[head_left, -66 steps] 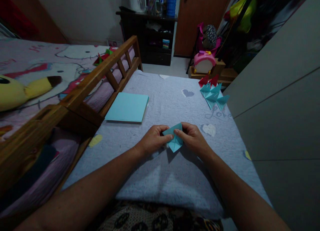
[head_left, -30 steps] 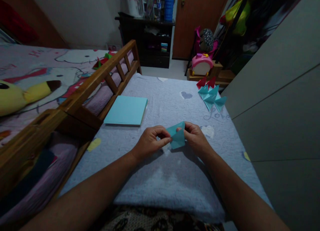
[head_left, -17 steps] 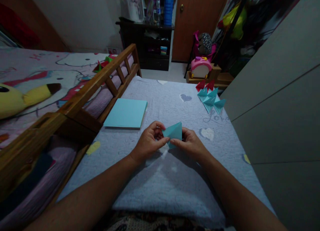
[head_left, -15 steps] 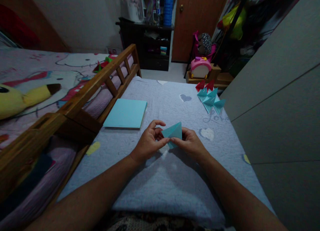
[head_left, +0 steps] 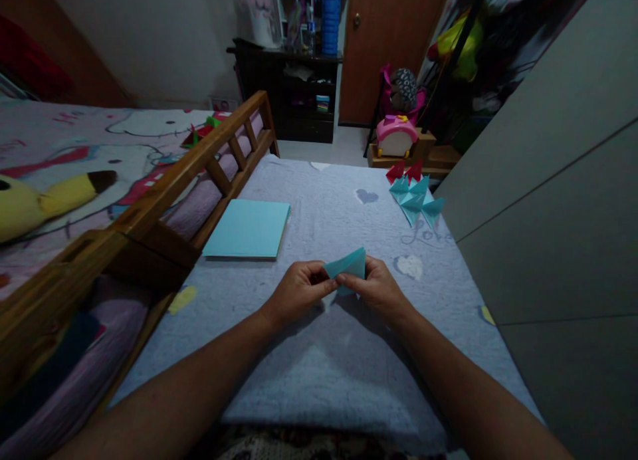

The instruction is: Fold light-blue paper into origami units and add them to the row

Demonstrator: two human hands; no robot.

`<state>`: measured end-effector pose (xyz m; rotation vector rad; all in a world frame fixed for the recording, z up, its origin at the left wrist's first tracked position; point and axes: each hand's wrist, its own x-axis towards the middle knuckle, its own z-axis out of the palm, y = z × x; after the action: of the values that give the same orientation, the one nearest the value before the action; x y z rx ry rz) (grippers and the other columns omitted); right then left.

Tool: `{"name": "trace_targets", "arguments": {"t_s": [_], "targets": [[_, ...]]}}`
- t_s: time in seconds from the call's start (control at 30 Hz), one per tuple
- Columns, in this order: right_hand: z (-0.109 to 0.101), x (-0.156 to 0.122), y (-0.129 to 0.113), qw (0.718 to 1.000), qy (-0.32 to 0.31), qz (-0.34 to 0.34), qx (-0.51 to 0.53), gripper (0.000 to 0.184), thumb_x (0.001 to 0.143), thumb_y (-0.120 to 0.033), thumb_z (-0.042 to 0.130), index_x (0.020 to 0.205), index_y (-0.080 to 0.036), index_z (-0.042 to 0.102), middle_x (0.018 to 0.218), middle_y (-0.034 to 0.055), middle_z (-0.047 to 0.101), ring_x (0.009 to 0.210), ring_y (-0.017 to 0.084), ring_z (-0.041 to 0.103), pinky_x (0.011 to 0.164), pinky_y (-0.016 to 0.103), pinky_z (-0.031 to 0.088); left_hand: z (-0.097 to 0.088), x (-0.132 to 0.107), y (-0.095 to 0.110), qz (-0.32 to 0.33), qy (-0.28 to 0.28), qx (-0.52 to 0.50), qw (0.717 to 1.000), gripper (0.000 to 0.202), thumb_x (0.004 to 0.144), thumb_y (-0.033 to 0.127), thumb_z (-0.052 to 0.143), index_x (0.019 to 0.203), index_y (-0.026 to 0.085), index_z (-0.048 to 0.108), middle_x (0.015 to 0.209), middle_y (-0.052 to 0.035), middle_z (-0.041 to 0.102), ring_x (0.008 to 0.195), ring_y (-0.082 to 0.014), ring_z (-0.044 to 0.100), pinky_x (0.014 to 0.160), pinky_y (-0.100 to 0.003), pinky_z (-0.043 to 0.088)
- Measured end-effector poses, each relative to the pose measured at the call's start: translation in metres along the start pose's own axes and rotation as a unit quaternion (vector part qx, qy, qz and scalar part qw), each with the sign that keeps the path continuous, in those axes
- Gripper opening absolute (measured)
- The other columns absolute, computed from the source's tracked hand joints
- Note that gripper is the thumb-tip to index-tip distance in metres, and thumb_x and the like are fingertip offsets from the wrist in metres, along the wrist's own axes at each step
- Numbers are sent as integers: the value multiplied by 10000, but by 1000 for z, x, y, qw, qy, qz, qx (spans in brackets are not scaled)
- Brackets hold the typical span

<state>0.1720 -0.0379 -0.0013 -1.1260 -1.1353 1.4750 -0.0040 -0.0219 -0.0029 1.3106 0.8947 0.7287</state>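
A small folded piece of light-blue origami paper (head_left: pixel 351 266) is held above the bed between both hands. My left hand (head_left: pixel 302 288) pinches its left side, thumb in front and fingers curled behind. My right hand (head_left: pixel 379 284) grips the right side, its thumb pressed on the front near the left thumb. The lower part of the paper is partly hidden by the thumbs. Left of the hands lies a stack of light-blue paper sheets (head_left: pixel 248 229). Several folded light-blue paper pieces (head_left: pixel 415 197) stand at the far right, with red folded paper pieces (head_left: pixel 405 172) behind them.
A wooden bed rail (head_left: pixel 194 171) runs along the left, with a yellow plush toy (head_left: pixel 54 201) on the bed beyond. A pale cabinet (head_left: pixel 558 221) borders the right side. Past the far edge stand a dark shelf (head_left: pixel 286 94) and a pink toy case (head_left: pixel 397 134).
My left fingers, raised and spread before, have curled in behind the paper. The paper's top edge now tilts and looks narrower. The camera view has shifted slightly.
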Motion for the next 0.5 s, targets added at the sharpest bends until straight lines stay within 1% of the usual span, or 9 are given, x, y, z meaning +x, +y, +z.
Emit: {"name": "trace_targets", "arguments": {"t_s": [0.13,0.27,0.37,0.5], "targets": [[-1,-1,-2,1000,8,-1,-16,242,676,-363,813,734,-159,698,651,-10,651,575,111,536,578,252,438,1,-1,0,4,-1,7,1000,317,778,448,734,753,135,692,683,-17,587,628,-132,512,544,-231,401],[-2,-3,-6,1000,15,-2,-5,207,693,-345,782,721,-158,698,622,-11,632,532,101,520,527,237,426,1,-2,1,29,-8,25,999,283,824,413,669,760,138,695,708,-23,587,658,-141,530,561,-236,420],[-4,-4,-8,1000,23,-2,4,204,701,-352,773,722,-166,689,626,-10,637,527,107,541,505,233,445,1,-2,0,44,-11,53,998,261,834,380,650,750,136,692,678,-17,585,631,-134,515,567,-243,405],[-5,-4,-11,999,30,-3,23,240,698,-379,778,689,-187,635,598,-27,612,497,110,542,469,233,455,2,-2,0,53,-5,91,994,238,827,343,647,714,138,688,637,-2,565,601,-122,490,578,-250,385]]}}
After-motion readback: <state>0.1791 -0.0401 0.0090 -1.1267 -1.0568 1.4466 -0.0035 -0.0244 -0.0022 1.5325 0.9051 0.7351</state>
